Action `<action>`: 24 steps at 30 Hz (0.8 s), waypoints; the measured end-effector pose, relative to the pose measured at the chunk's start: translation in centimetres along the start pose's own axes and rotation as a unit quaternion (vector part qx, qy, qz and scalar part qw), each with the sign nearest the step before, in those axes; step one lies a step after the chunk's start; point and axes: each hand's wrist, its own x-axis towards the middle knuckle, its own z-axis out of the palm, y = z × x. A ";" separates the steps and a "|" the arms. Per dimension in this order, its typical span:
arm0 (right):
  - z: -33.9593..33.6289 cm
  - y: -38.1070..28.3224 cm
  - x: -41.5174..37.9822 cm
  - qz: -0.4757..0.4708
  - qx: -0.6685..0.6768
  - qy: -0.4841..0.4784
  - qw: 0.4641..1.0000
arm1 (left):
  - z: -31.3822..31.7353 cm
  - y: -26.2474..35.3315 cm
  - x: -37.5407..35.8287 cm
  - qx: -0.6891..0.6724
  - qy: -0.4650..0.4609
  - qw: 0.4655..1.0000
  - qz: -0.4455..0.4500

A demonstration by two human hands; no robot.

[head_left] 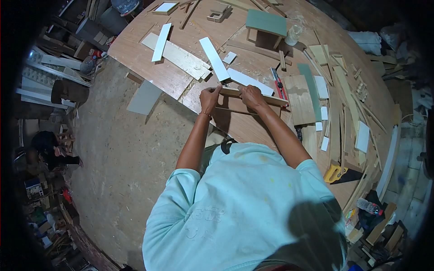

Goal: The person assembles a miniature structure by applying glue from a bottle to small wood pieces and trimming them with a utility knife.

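Note:
My left hand [210, 99] pinches the left end of a narrow wooden strip [275, 101] near the table's front edge. Closed over the same strip, nearer its middle, is my right hand [252, 96]. The strip lies crosswise in front of me, its far end reaching right. Just beyond my hands, a long white board [214, 58] and a second white board [251, 81] meet at an angle. A red-handled cutter knife [279, 85] lies right of my right hand, beside the strip's right end.
A small green-topped stool [266, 23] stands at the back of the wooden table [181, 88]. Planks [181, 58] lie left; a wooden board [300, 99], green strip and offcuts lie right. A yellow-handled saw [337, 172] rests at right. A person [47, 147] sits far left.

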 end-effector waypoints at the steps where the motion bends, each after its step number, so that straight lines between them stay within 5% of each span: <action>1: -0.1 -0.2 -0.1 0.016 0.005 -0.033 0.999 | 0.2 -0.1 0.0 -0.014 -0.008 1.000 0.002; 6: -0.6 -1.0 0.7 -0.006 0.006 -0.064 0.998 | 0.4 -0.7 -0.1 0.005 0.053 0.998 0.013; 24: 0.9 -2.3 2.1 -0.006 -0.003 -0.037 0.999 | 0.4 -0.7 -0.2 0.010 0.041 0.998 0.037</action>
